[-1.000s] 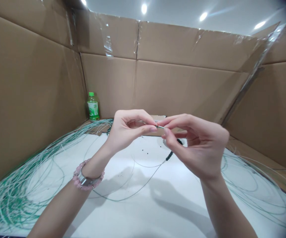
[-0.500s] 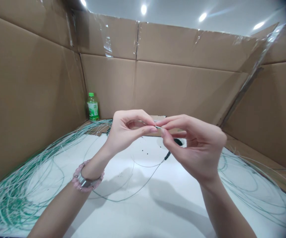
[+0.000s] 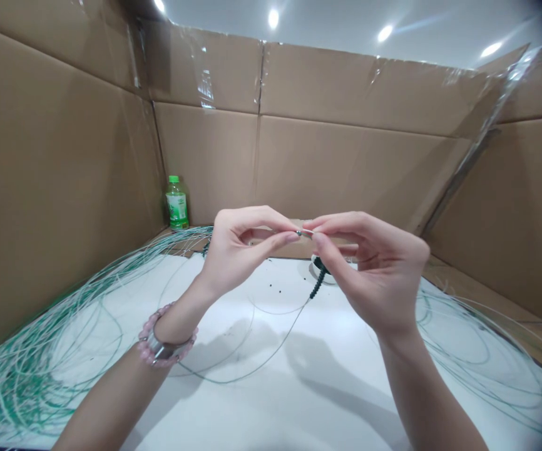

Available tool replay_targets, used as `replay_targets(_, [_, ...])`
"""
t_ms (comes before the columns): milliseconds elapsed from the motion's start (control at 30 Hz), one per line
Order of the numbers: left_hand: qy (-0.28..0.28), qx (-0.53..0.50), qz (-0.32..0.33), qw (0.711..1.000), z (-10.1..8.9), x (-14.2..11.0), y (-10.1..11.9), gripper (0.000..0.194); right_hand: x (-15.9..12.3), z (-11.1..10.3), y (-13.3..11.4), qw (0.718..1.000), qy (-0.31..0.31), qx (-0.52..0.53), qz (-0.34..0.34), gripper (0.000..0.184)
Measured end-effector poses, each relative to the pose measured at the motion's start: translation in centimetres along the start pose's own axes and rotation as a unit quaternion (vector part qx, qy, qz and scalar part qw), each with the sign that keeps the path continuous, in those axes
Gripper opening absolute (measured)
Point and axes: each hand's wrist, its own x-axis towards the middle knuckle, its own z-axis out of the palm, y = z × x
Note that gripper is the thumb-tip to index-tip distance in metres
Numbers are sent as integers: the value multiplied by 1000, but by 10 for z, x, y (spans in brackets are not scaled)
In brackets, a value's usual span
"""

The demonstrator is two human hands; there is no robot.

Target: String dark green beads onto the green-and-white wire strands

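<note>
Above the white table top [image 3: 261, 413], my left hand [image 3: 243, 247] pinches thumb to forefinger. At its fingertips shows a tiny dark green bead [image 3: 299, 233]. A short length of thin pale wire [image 3: 307, 232] spans the small gap to my right hand [image 3: 369, 263], whose thumb and forefinger are closed on it. Below and left of my right hand is a row of dark beads [image 3: 318, 285], strung on a thin green wire [image 3: 252, 374] that curves across the table. A small white bowl [image 3: 331, 280] with dark contents is partly hidden behind my right hand.
Tangled green and white wires [image 3: 31, 376] cover the left side, and looser loops [image 3: 482, 376] lie at right. A green-capped bottle [image 3: 177, 203] stands at the back left. Cardboard walls [image 3: 346, 169] enclose the table. Several loose dark specks dot the middle.
My right fingertips have moved slightly right and up, and a dark bead now shows at my left fingertips. The hanging bead row has shifted left, showing more of the bowl.
</note>
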Motion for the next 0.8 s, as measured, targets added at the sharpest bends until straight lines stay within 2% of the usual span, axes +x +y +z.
replay_targets(267, [-23, -13, -2, 1000, 0, 0, 4, 4, -1, -1, -1, 999, -12, -26, -41, 18])
replay_targets(400, [-27, -13, -16, 999, 0, 0, 3, 6, -1, -1, 0, 999, -25, -29, -32, 18])
replay_targets(600, [-23, -5, -4, 1000, -1, 1, 0, 11, -1, -2, -1, 999, -24, -27, -29, 17])
replay_targets(800, [-24, -25, 11, 999, -2, 1, -2, 5, -1, -2, -2, 999, -23, -23, -30, 17])
